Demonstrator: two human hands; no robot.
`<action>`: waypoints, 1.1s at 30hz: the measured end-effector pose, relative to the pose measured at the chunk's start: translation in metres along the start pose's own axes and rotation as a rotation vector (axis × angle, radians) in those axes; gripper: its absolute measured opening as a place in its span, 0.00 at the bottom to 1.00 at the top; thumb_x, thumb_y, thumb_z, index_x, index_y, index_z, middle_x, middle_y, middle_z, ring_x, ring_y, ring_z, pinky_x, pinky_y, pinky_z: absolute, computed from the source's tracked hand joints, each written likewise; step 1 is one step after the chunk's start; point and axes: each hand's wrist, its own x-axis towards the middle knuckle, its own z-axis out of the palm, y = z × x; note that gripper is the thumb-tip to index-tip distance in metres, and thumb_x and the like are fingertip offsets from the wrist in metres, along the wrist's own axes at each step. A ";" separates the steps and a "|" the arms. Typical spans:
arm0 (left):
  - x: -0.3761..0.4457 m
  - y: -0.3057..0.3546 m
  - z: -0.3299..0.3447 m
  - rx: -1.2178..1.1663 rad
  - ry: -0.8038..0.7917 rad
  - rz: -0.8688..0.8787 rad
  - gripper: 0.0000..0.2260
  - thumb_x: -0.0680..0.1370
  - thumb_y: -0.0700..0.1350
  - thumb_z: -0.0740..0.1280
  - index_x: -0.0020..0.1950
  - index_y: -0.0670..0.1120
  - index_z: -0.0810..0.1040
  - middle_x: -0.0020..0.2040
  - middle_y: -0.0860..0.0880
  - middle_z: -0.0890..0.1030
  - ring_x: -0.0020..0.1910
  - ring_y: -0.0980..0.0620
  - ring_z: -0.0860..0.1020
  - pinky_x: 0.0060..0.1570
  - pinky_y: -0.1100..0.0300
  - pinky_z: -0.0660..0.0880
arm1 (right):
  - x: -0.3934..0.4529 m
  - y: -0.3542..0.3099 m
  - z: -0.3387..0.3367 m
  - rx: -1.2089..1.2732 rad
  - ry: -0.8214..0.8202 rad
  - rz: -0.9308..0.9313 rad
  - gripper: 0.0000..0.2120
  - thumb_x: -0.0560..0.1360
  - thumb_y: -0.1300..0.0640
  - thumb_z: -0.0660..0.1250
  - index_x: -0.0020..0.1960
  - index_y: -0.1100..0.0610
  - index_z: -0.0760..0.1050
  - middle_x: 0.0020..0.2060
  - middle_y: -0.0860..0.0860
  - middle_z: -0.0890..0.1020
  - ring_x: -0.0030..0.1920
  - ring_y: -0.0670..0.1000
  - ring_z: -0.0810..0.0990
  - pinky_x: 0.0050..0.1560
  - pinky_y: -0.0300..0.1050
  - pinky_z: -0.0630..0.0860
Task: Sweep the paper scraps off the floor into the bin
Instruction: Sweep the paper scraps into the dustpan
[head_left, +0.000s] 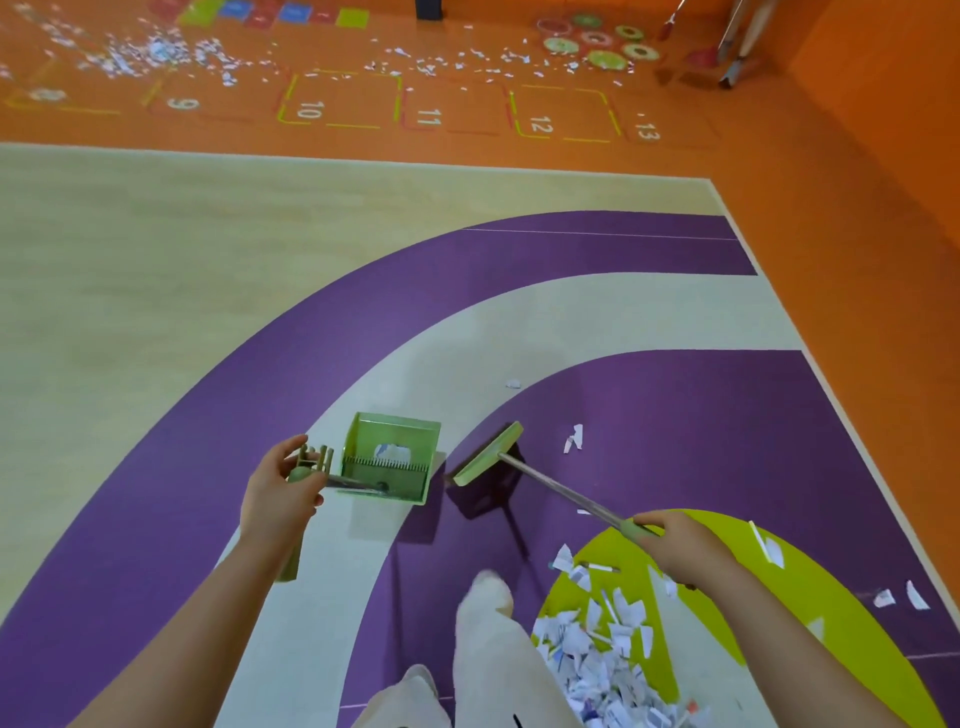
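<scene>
My left hand (280, 493) grips the top of the handle of a green dustpan (389, 470), which hangs above the floor with a paper scrap or two inside it. My right hand (680, 543) grips the handle of a green broom; its head (488, 454) is lifted just right of the dustpan. A heap of white paper scraps (592, 660) lies on the floor by my right leg, on the purple and lime patches. Loose scraps (574, 436) lie beyond the broom head.
My legs in pale trousers (498, 665) stand at the bottom centre. Far off, many more scraps (156, 52) litter the orange floor above the numbered squares. Another broom and dustpan (727, 57) lean at the back right by an orange wall (883, 104).
</scene>
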 end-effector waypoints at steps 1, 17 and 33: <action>0.009 0.004 0.006 -0.003 0.007 -0.006 0.23 0.75 0.35 0.69 0.67 0.51 0.75 0.58 0.47 0.80 0.35 0.46 0.79 0.39 0.52 0.78 | 0.014 -0.006 -0.004 -0.041 0.014 -0.010 0.17 0.76 0.38 0.63 0.61 0.44 0.78 0.40 0.46 0.83 0.36 0.50 0.80 0.32 0.39 0.72; 0.126 0.089 0.112 0.019 0.076 -0.102 0.22 0.75 0.35 0.70 0.68 0.49 0.75 0.57 0.47 0.81 0.34 0.46 0.80 0.37 0.54 0.78 | 0.234 -0.086 -0.083 -0.252 -0.017 -0.047 0.14 0.79 0.56 0.57 0.60 0.45 0.75 0.57 0.54 0.81 0.54 0.60 0.79 0.47 0.46 0.73; 0.213 0.140 0.211 0.133 -0.262 -0.001 0.23 0.76 0.37 0.69 0.70 0.51 0.73 0.61 0.47 0.79 0.35 0.47 0.79 0.43 0.49 0.79 | 0.179 0.014 -0.057 -0.034 -0.177 0.425 0.23 0.79 0.57 0.57 0.73 0.45 0.67 0.66 0.53 0.77 0.54 0.58 0.79 0.46 0.43 0.71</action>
